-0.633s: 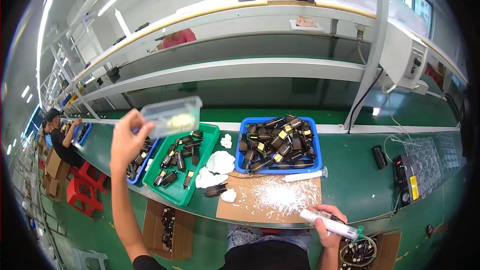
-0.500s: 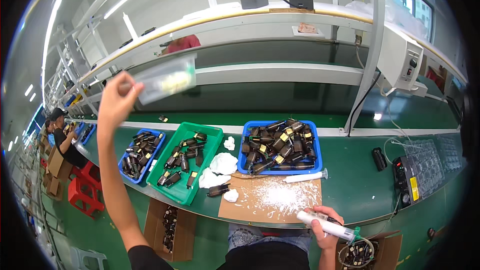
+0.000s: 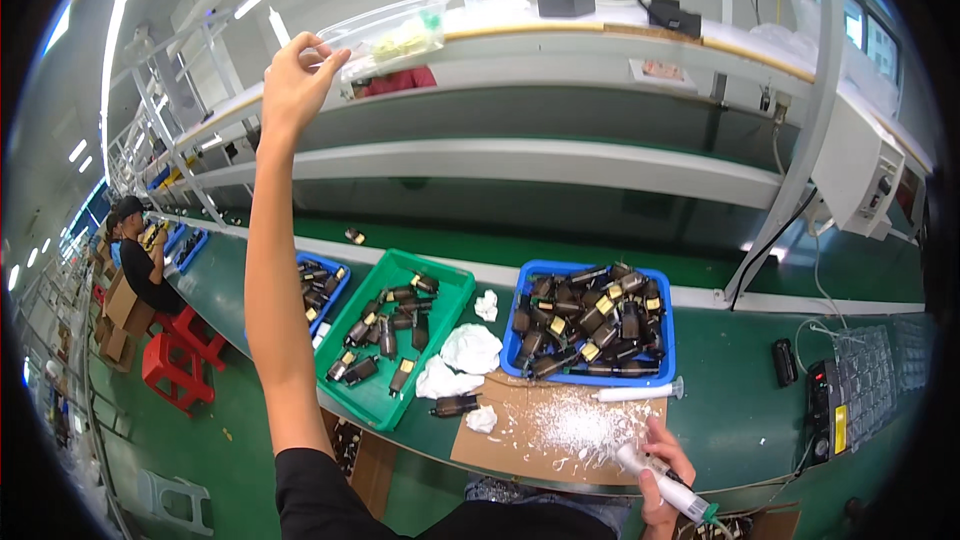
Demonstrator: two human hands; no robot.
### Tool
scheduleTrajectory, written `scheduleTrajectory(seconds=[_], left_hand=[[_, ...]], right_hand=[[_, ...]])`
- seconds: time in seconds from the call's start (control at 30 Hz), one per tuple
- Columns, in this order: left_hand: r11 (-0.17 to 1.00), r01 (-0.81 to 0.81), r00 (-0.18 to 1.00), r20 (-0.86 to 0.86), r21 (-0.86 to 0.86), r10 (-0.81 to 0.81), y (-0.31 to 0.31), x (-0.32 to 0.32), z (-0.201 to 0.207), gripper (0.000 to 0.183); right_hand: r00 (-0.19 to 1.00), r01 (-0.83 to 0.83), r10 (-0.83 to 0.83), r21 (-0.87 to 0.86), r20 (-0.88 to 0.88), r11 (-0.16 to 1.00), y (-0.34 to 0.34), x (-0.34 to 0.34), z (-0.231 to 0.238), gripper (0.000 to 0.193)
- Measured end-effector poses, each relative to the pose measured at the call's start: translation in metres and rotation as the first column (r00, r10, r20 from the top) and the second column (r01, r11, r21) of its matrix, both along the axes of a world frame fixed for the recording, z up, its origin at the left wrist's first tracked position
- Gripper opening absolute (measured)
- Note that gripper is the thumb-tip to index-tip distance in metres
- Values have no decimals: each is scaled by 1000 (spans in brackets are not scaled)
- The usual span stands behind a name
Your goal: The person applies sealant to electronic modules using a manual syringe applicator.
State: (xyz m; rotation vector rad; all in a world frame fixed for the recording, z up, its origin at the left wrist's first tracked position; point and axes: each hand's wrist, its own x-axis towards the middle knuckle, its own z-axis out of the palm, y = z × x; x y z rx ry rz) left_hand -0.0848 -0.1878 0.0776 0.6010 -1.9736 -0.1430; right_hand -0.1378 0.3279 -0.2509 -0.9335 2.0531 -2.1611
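Note:
My left arm reaches up and forward, and my left hand (image 3: pixel 300 83) pinches the left end of a clear plastic box (image 3: pixel 405 37) with pale yellow pieces inside. The box is level with the raised shelf; whether it rests there I cannot tell. Low at the right, my right hand (image 3: pixel 668 468) is wrapped round a dispensing syringe (image 3: pixel 680 497) filled with white, its tip pointing up and left. Below that tip lies a cardboard sheet (image 3: pixel 490 448) strewn with white shreds. Another white syringe (image 3: pixel 640 392) lies along the sheet's far edge.
Dark small motors fill a blue tray (image 3: pixel 668 335) and partly a green tray (image 3: pixel 385 415). My forearm hides part of another blue tray (image 3: pixel 345 285). Crumpled white wipes (image 3: pixel 470 348) lie between. A controller box (image 3: pixel 825 410) stands right; a post (image 3: pixel 815 90) rises nearby. People sit far left.
My left hand and the plastic box have moved up and to the right, to the shelf's height. The view has shifted slightly. My right hand keeps its grip on the syringe.

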Motion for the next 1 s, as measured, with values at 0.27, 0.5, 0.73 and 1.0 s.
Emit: scheduleTrajectory(seconds=[0.27, 0.5, 0.73, 1.0], left_hand=[[851, 492, 855, 81, 181, -512, 193, 19, -184, 17], [762, 600, 727, 231, 245, -647, 258, 42, -307, 25], [758, 519, 687, 334, 396, -645, 299, 42, -278, 35], [828, 419, 696, 455, 373, -556, 351, -11, -313, 33]], right_hand=[[947, -66, 117, -177, 299, 982, -11, -24, 8, 27], [948, -103, 46, 164, 315, 981, -15, -36, -6, 24], [975, 94, -165, 402, 146, 911, 13, -15, -19, 20], [975, 221, -198, 397, -98, 891, 35, 1, -12, 18]])
